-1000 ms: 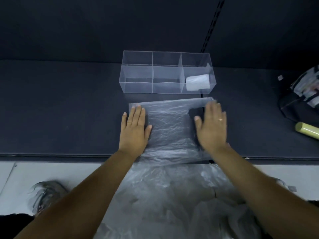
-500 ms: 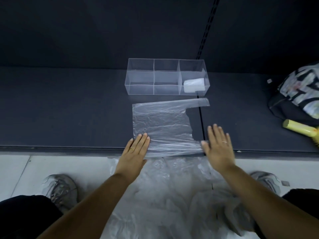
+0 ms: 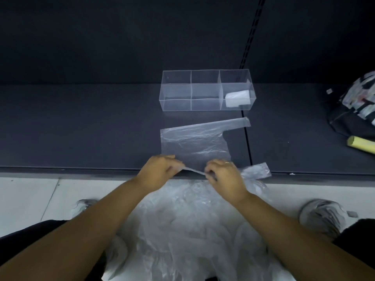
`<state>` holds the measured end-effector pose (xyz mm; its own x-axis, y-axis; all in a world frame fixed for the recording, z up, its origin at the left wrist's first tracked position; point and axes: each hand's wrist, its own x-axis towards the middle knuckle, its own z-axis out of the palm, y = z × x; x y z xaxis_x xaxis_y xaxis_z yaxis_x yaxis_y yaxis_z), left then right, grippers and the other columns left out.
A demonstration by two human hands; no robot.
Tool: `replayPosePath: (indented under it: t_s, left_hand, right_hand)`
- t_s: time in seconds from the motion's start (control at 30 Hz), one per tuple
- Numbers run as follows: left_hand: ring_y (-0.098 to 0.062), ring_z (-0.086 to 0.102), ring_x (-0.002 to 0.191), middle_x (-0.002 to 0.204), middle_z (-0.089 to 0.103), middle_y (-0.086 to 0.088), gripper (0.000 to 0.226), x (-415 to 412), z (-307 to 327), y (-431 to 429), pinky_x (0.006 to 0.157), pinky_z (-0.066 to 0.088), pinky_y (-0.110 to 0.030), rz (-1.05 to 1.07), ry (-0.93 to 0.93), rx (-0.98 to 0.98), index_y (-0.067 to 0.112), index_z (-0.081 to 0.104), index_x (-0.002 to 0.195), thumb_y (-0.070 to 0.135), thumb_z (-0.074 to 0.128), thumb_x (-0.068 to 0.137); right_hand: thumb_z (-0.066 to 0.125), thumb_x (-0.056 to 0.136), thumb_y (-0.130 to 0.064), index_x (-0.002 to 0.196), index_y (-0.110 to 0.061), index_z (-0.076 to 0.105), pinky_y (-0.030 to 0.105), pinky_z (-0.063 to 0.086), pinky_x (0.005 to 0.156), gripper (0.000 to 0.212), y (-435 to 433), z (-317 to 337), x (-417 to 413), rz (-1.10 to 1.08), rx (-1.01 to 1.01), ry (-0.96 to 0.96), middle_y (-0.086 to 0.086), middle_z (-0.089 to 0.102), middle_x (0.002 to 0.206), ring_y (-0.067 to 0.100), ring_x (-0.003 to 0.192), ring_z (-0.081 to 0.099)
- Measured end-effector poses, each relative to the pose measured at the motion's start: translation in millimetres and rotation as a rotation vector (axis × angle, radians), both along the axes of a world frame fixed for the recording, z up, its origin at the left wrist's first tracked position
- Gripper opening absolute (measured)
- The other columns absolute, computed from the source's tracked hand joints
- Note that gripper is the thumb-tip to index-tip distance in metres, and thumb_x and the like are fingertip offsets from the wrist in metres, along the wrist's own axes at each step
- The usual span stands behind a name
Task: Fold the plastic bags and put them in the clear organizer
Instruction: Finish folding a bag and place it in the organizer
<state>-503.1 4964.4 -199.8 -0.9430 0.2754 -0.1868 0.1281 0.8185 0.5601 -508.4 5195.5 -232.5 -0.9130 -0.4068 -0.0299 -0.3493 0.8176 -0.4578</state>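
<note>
Head view: half a second ago both palms lay flat. Now the left hand (image 3: 160, 169) and right hand (image 3: 223, 175) curl and pinch the near edge of the bag (image 3: 194, 142), which lies spread on the shelf (image 3: 81, 128) just before the organizer (image 3: 176, 105). Folding is likely starting.

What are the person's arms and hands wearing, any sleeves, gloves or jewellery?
The left forearm and right forearm are bare to the frame's edge: no sleeves, gloves, watch or wristband show. The right hand wears a thin gold-coloured ring on one finger. No ring shows on the left hand from this angle, though its fingers are partly hidden.
</note>
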Motion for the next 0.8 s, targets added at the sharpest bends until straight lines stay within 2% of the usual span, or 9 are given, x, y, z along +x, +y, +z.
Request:
replayPosePath:
  t_s: [0.07, 0.13, 0.2, 0.3, 0.4, 0.53, 0.63, 0.7, 0.8]
  left_hand:
    - [-0.002, 0.066, 0.085, 0.087, 0.074, 0.008, 0.016, -9, 13, -13, 0.081, 0.050, -0.020, 0.182, -0.174, 0.181, 0.022, 0.076, 0.086, 0.029, 0.063, 0.091]
    - [0.013, 0.061, 0.075, 0.077, 0.070, 0.023, 0.005, -19, 16, -25, 0.067, 0.044, -0.008, 0.322, -0.281, 0.283, 0.032, 0.074, 0.082, 0.032, 0.070, 0.086]
    - [0.009, 0.062, 0.084, 0.088, 0.071, 0.019, 0.002, -30, 13, -34, 0.075, 0.044, -0.009, 0.411, -0.329, 0.351, 0.032, 0.075, 0.084, 0.032, 0.073, 0.083]
    - [-0.010, 0.062, 0.103, 0.109, 0.071, 0.003, 0.020, -49, 7, -42, 0.100, 0.044, -0.027, 0.517, -0.350, 0.407, 0.019, 0.075, 0.100, 0.029, 0.074, 0.082]
    - [-0.019, 0.061, 0.108, 0.113, 0.069, -0.005, 0.032, -71, -1, -46, 0.105, 0.043, -0.037, 0.645, -0.353, 0.433, 0.010, 0.072, 0.107, 0.029, 0.074, 0.082]
    - [-0.024, 0.064, 0.104, 0.088, 0.070, -0.001, 0.018, -93, -20, -50, 0.090, 0.045, -0.026, 0.765, -0.296, 0.404, 0.011, 0.073, 0.088, 0.027, 0.076, 0.080]
    - [-0.022, 0.063, 0.102, 0.099, 0.070, -0.004, 0.026, -103, -36, -48, 0.084, 0.042, -0.024, 0.787, -0.240, 0.305, 0.009, 0.075, 0.092, 0.031, 0.076, 0.080]
    - [-0.020, 0.063, 0.096, 0.099, 0.070, -0.004, 0.028, -108, -43, -45, 0.078, 0.042, -0.024, 0.783, -0.177, 0.221, 0.009, 0.075, 0.093, 0.035, 0.074, 0.081]
    - [-0.022, 0.064, 0.084, 0.082, 0.068, -0.002, 0.027, -108, -42, -38, 0.066, 0.040, -0.025, 0.767, -0.095, 0.074, 0.014, 0.074, 0.087, 0.040, 0.069, 0.084]
  right_hand:
    - [0.064, 0.088, -0.018, 0.093, -0.013, 0.070, 0.028, 0.044, 0.076, 0.009, 18, 7, -11, -0.127, -0.053, -0.073, 0.001, 0.068, 0.091, 0.021, 0.086, 0.061]
    - [0.067, 0.087, -0.021, 0.085, -0.016, 0.069, 0.025, 0.041, 0.067, 0.006, 49, 14, -27, -0.175, -0.056, -0.203, 0.000, 0.067, 0.082, 0.018, 0.079, 0.061]
    - [0.070, 0.086, -0.021, 0.077, -0.014, 0.069, 0.022, 0.041, 0.065, 0.011, 80, 23, -45, -0.183, -0.124, -0.344, 0.002, 0.069, 0.077, 0.015, 0.074, 0.062]
    - [0.067, 0.089, -0.019, 0.078, -0.013, 0.074, 0.024, 0.050, 0.076, 0.014, 106, 33, -72, -0.214, -0.286, -0.521, 0.002, 0.074, 0.077, 0.013, 0.073, 0.067]
    - [0.062, 0.093, -0.018, 0.083, -0.014, 0.073, 0.023, 0.051, 0.074, 0.016, 109, 31, -99, -0.290, -0.404, -0.612, 0.001, 0.075, 0.081, 0.010, 0.073, 0.068]
    - [0.065, 0.090, -0.022, 0.076, -0.014, 0.071, 0.015, 0.046, 0.059, 0.018, 95, 23, -135, -0.414, -0.412, -0.546, -0.003, 0.070, 0.074, 0.008, 0.065, 0.058]
    - [0.071, 0.084, -0.019, 0.066, -0.016, 0.069, 0.024, 0.048, 0.069, 0.018, 85, 12, -153, -0.542, -0.394, -0.489, 0.002, 0.066, 0.080, 0.013, 0.071, 0.056]
    - [0.071, 0.082, -0.020, 0.071, -0.006, 0.070, 0.030, 0.045, 0.072, 0.017, 81, 3, -158, -0.623, -0.333, -0.470, 0.007, 0.062, 0.081, 0.019, 0.075, 0.056]
    - [0.069, 0.083, -0.028, 0.077, 0.007, 0.064, 0.028, 0.037, 0.056, 0.036, 77, -4, -160, -0.680, -0.209, -0.395, 0.010, 0.055, 0.070, 0.023, 0.067, 0.053]
